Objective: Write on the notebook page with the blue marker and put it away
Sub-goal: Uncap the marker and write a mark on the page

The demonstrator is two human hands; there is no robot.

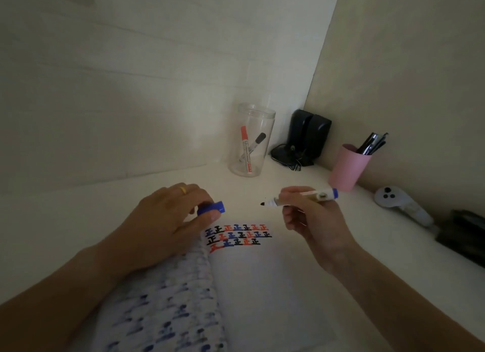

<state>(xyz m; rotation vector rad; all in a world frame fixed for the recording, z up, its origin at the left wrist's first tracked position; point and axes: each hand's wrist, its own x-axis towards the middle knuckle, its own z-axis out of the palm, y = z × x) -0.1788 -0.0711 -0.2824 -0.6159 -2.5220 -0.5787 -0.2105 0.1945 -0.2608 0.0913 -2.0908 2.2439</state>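
An open notebook (262, 286) lies in front of me, its right page white with three rows of blue, red and black characters (237, 235) at the top. My right hand (309, 215) holds the uncapped blue marker (301, 198) level above the page, tip pointing left. The marker's blue cap (211, 208) is pinched in my left hand (168, 220), which rests on the left page, just left of the tip. A clear plastic jar (250, 140) with a red and a black marker inside stands at the back.
A pink cup (347, 168) with dark pens stands at the right, black speakers (305, 139) in the corner. A white controller (401, 203) and a dark object (464, 236) lie along the right wall. The white desk (78, 220) stretches to the left.
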